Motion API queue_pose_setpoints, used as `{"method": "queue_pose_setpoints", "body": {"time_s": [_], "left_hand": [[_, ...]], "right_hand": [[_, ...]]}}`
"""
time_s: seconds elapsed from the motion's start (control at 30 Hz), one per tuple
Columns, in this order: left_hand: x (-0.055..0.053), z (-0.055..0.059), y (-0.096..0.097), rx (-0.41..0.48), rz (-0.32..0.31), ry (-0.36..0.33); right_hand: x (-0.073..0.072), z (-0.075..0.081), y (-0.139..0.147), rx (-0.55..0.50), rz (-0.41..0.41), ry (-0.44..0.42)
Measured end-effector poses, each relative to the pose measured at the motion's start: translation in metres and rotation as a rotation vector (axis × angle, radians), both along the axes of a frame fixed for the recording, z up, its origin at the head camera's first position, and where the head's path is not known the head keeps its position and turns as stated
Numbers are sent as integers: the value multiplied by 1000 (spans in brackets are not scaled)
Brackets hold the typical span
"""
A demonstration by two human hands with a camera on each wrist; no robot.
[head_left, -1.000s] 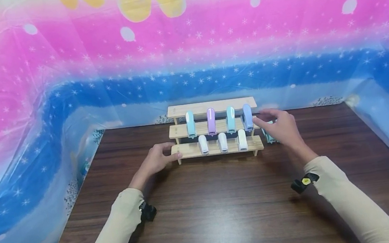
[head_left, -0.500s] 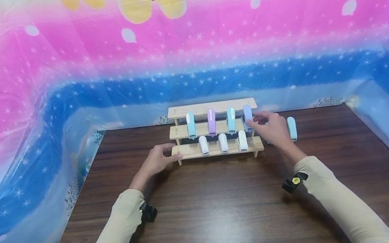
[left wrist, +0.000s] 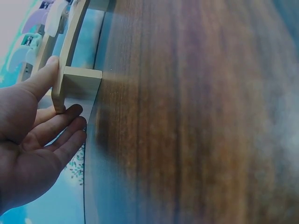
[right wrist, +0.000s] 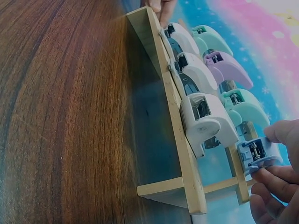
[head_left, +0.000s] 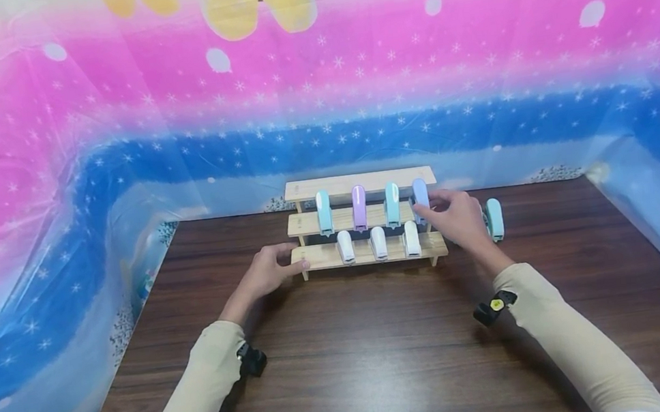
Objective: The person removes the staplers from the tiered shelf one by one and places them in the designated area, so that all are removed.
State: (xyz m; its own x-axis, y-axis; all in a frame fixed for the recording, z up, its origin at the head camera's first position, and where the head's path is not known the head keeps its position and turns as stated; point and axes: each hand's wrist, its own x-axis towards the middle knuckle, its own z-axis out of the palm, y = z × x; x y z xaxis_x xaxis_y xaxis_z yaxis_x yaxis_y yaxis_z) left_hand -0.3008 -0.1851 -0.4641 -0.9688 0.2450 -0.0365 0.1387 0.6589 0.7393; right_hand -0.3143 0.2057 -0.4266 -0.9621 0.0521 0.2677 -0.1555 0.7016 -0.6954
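A three-tier wooden display rack (head_left: 358, 182) stands on the table. On its middle board sit a teal stapler (head_left: 324, 211), a purple stapler (head_left: 359, 207), another teal stapler (head_left: 392, 203) and, at the right end, a blue stapler (head_left: 421, 193). My right hand (head_left: 457, 216) pinches that blue stapler between thumb and forefinger, its other fingers loosely bent in the right wrist view. Three white staplers (head_left: 378, 242) line the lowest board. At the left end of this board my left hand (head_left: 264, 272) grips the wood, thumb on top and fingers around the board's end.
A mint-green stapler (head_left: 495, 219) lies on the brown table (head_left: 360, 353) just right of my right hand, partly hidden by it. The rack's top board bears no staplers. Behind the table hangs a pink and blue patterned cloth (head_left: 317, 97).
My right hand has moved left from beside the rack to the blue stapler, uncovering the mint-green stapler on the table. My left hand has stayed on the rack.
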Motion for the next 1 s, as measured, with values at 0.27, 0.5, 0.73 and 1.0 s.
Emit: {"method": "queue_pose_setpoints", "body": {"time_s": [0.27, 0.5, 0.73, 1.0], "left_hand": [[-1, -2, -2, 12, -14, 8], [0, -1, -1, 15, -13, 6], [1, -1, -1, 4, -12, 10], [1, 0, -1, 2, -12, 8]], "right_hand": [[0, -1, 0, -9, -7, -8], [-1, -2, 3, -11, -21, -5], [1, 1, 6, -29, -29, -35], [7, 9, 12, -49, 0, -4]]}}
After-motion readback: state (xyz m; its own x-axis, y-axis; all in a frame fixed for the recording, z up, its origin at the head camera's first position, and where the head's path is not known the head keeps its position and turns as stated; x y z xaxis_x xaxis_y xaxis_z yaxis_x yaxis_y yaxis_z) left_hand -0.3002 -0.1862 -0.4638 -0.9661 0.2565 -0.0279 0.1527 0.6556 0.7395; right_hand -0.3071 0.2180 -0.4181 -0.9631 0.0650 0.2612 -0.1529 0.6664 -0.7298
